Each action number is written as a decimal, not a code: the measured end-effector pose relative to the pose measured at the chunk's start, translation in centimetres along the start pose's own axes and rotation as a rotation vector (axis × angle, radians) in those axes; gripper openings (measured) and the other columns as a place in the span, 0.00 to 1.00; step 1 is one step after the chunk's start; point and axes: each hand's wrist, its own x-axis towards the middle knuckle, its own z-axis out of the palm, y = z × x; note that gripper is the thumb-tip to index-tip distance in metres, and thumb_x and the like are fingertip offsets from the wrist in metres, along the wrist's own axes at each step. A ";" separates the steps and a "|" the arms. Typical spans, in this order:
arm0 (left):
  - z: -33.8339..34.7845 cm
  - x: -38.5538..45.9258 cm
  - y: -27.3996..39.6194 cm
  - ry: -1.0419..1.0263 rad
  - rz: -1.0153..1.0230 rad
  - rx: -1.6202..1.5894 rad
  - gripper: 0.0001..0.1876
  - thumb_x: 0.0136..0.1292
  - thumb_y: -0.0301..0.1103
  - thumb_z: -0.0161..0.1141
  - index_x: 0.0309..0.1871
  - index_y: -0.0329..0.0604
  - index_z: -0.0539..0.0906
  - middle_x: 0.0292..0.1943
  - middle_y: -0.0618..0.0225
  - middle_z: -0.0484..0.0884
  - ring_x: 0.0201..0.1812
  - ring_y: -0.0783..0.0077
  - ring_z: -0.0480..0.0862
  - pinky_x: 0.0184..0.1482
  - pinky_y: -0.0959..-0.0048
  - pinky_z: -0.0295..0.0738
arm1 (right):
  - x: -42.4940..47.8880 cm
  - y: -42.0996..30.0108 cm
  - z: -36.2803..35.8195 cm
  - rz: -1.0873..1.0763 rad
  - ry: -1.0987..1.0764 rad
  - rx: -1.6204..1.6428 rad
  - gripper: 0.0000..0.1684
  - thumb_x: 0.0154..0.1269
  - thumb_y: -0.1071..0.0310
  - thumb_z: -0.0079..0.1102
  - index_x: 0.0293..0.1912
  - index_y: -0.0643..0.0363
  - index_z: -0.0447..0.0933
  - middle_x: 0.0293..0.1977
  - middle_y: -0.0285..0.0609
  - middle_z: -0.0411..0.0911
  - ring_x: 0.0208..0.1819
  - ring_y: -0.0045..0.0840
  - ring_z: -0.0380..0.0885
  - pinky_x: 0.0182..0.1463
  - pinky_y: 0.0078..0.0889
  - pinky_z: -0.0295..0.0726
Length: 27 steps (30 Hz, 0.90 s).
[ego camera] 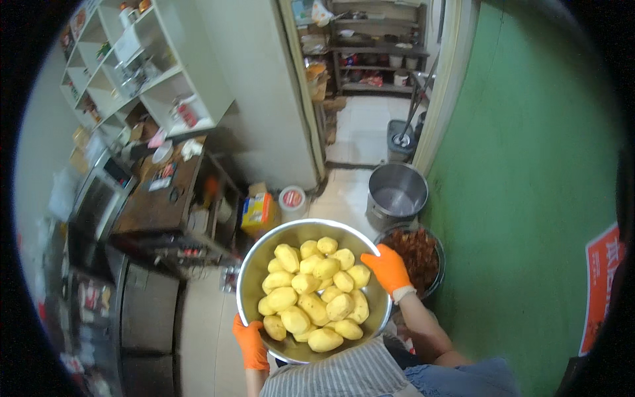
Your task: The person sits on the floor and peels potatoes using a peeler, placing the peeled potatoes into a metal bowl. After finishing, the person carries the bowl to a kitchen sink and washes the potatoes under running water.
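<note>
A large stainless steel bowl [250, 259] is held up against my striped apron [337, 374]. Many peeled yellow potatoes [312, 307] are piled inside it. My left hand [251, 345], in an orange glove, grips the bowl's lower left rim with the thumb over the edge. On the upper right rim, my right hand [389, 268], gloved the same way, has its thumb inside and its fingers out of sight beneath. Behind that hand, a round tub of reddish-brown pieces [416, 258] stands on the floor, partly covered by the bowl and arm.
A tall steel pot [397, 196] stands by the doorway, with a grey mop bucket [401, 141] beyond. A lidded white tub [292, 201] and a yellow carton [259, 214] sit beside a wooden table [154, 206]. A green wall [516, 198] runs along the right.
</note>
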 end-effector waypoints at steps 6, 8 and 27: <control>1.3 5.7 -0.2 -0.335 0.080 -0.022 0.22 0.50 0.13 0.52 0.50 0.30 0.82 0.41 0.61 0.87 0.41 0.68 0.85 0.46 0.71 0.81 | -5.4 1.0 0.6 0.116 0.276 0.119 0.21 0.64 0.56 0.67 0.43 0.66 0.82 0.36 0.54 0.84 0.40 0.37 0.82 0.47 0.40 0.78; 0.9 6.0 1.4 -0.405 0.115 -0.002 0.20 0.50 0.13 0.53 0.47 0.31 0.83 0.38 0.65 0.88 0.40 0.70 0.85 0.45 0.72 0.81 | -8.3 -0.6 -0.5 0.051 0.343 0.152 0.20 0.64 0.57 0.67 0.42 0.67 0.82 0.35 0.53 0.83 0.40 0.35 0.82 0.46 0.40 0.78; 1.1 13.4 -0.7 -0.672 0.225 0.191 0.16 0.48 0.15 0.56 0.43 0.32 0.81 0.36 0.63 0.85 0.35 0.70 0.81 0.39 0.71 0.78 | -15.0 2.7 5.6 0.132 0.661 0.184 0.15 0.63 0.62 0.69 0.43 0.64 0.84 0.37 0.39 0.84 0.38 0.23 0.78 0.43 0.31 0.78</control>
